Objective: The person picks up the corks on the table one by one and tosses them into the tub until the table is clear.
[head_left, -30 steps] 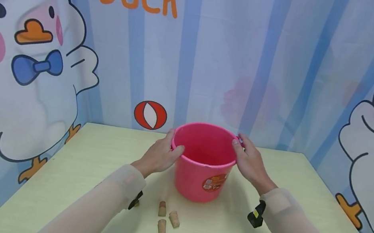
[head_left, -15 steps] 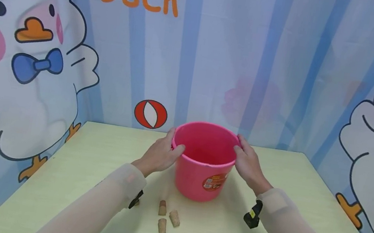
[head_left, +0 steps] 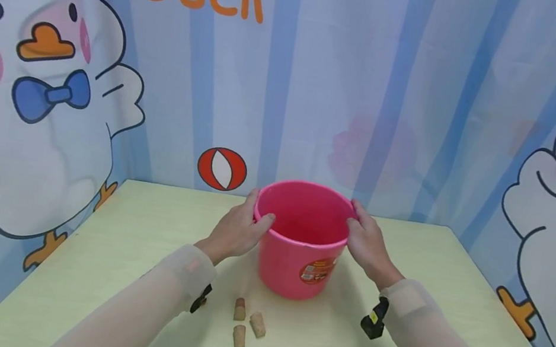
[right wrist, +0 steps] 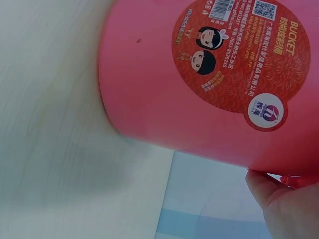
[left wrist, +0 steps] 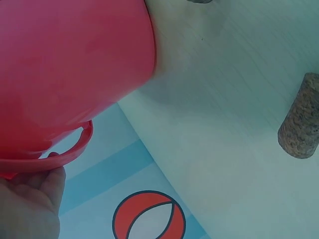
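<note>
A pink plastic bucket (head_left: 293,266) stands upright near the middle of the table, its wide mouth towards me and a red label on its front right side. My left hand (head_left: 237,230) grips its left rim, thumb over the edge; in the left wrist view, fingers lie under the loop-shaped lug (left wrist: 75,149) at the rim. On the opposite side my right hand (head_left: 370,244) grips the right rim. In the right wrist view the label (right wrist: 244,59) is large, with part of that hand below it. The bucket's inside floor is not clearly visible.
Three corks lie in front of the bucket: a dark-topped cork (head_left: 239,309), a tilted cork (head_left: 257,325) and a nearer cork (head_left: 239,338). A cork (left wrist: 300,117) shows large in the left wrist view. Behind the pale table (head_left: 164,210) hangs a duck-print curtain (head_left: 325,72).
My right hand has shifted slightly inward and its wrist has turned a little. The left hand keeps its grip, and the bucket stays in nearly the same place.
</note>
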### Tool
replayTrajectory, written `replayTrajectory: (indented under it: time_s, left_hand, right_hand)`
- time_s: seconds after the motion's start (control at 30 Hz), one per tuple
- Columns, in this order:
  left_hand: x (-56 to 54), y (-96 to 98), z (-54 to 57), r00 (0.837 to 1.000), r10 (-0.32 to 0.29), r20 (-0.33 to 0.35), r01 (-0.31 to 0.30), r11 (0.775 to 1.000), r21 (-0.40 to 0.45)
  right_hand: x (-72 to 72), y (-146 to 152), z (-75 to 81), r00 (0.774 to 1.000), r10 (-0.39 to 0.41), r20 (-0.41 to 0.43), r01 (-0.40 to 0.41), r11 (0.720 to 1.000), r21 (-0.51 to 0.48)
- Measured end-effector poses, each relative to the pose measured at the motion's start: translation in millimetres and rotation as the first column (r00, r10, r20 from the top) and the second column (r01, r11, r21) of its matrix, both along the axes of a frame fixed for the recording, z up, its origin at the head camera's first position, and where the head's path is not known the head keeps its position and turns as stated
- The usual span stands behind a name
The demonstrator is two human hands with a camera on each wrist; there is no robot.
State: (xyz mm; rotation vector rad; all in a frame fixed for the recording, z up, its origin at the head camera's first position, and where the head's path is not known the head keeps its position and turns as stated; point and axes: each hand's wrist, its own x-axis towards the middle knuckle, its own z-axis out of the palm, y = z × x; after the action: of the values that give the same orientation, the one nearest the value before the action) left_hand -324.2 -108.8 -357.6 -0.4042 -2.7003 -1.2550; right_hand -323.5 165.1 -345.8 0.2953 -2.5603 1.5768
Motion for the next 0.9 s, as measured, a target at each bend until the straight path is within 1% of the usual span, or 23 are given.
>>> replayTrajectory:
  time_s: [0.2, 0.43, 0.63, 0.7, 0.9]
  left_hand:
    - [1.4, 0.5, -0.9, 1.000, 0.022, -0.008, -0.022, 1.000, -0.002]
    - [1.3, 1.0, -1.6, 0.998, 0.035, -0.044, -0.035, 0.999, -0.011]
    - [4.4, -1.5, -3.5, 0.997, 0.046, -0.065, -0.047, 0.999, -0.016]
    - [5.6, -3.4, -4.1, 0.996, 0.045, -0.074, -0.046, 0.999, -0.016]
    - [7.5, -9.3, -6.1, 0.994, 0.028, -0.108, -0.034, 0.998, -0.052]
  right_hand:
    - [-0.5, 1.0, -0.7, 1.000, -0.001, 0.005, 0.001, 1.000, 0.005]
    - [-1.4, 0.3, 0.2, 1.000, 0.004, 0.002, -0.004, 1.000, 0.002]
    - [-3.2, 0.0, 0.1, 1.000, 0.002, 0.008, -0.002, 1.000, 0.009]
    - [-2.8, -0.6, 0.5, 1.000, 0.003, 0.013, -0.003, 1.000, 0.006]
    - [-1.3, -0.5, 2.3, 1.000, 0.005, 0.017, -0.005, 1.000, 0.005]
